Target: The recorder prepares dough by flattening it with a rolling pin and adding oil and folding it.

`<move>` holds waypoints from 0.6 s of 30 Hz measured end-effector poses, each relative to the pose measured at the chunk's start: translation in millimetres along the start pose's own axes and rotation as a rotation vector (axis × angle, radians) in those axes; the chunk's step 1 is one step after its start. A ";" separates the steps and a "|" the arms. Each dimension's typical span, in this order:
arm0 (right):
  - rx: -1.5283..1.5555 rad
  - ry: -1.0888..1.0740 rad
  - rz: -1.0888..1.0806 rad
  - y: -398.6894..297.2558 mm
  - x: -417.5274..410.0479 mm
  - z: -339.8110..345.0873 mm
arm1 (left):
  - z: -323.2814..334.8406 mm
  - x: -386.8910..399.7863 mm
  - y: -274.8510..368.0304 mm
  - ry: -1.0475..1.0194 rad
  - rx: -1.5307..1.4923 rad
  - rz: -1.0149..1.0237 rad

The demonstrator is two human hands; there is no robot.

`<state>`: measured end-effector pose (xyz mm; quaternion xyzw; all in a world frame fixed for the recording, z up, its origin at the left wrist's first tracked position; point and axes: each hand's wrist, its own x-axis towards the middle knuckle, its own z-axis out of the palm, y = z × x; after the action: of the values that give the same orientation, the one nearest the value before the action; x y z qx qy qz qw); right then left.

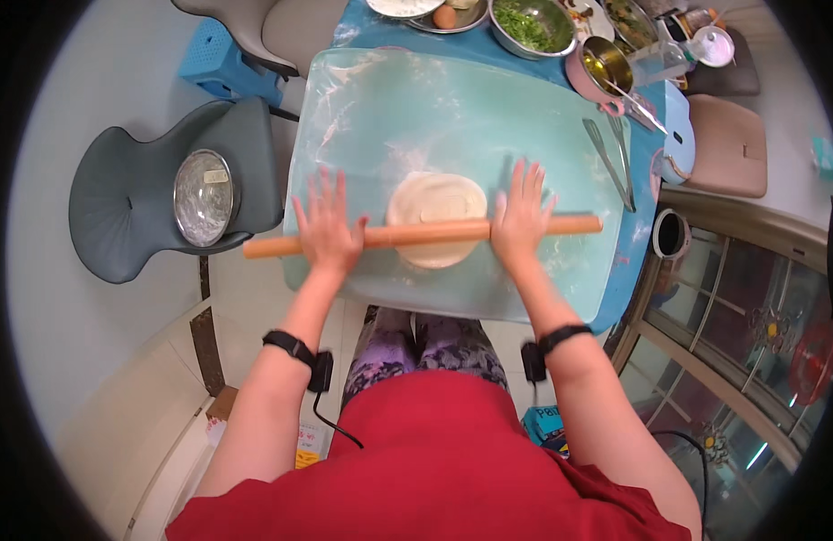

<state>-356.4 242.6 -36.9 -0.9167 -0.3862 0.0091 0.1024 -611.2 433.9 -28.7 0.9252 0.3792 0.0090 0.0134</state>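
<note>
A long wooden rolling pin (430,234) lies across a flat round of dough (438,196) on the pale green, flour-dusted board (362,135). My left hand (330,223) rests on the pin left of the dough, palm down with its fingers spread. Flat on the pin at the dough's right edge is my right hand (522,213), its fingers also spread. Neither hand wraps around the pin. The pin's left end juts past the board's left edge.
Metal tongs (612,162) lie on the board's right side. Beyond stand a pink pot of oil (597,67), a bowl of chopped greens (532,27) and a plate with an egg (445,17). A metal bowl (203,197) sits on the grey chair (132,203) at left.
</note>
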 end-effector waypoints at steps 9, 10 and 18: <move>0.033 -0.166 -0.076 15.8 -94.8 -5.3 | 10.9 -78.7 3.5 -0.080 -0.261 0.050; 0.035 -0.162 -0.080 12.0 -89.8 -6.8 | 9.8 -75.1 1.1 -0.076 -0.258 0.047; -0.014 0.083 -0.004 -10.7 54.1 7.7 | 13.8 55.0 -0.9 0.150 -0.186 0.076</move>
<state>-326.7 289.8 -38.9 -0.9162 -0.3833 -0.0315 0.1121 -572.3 472.9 -42.2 0.9304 0.3413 0.1140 0.0703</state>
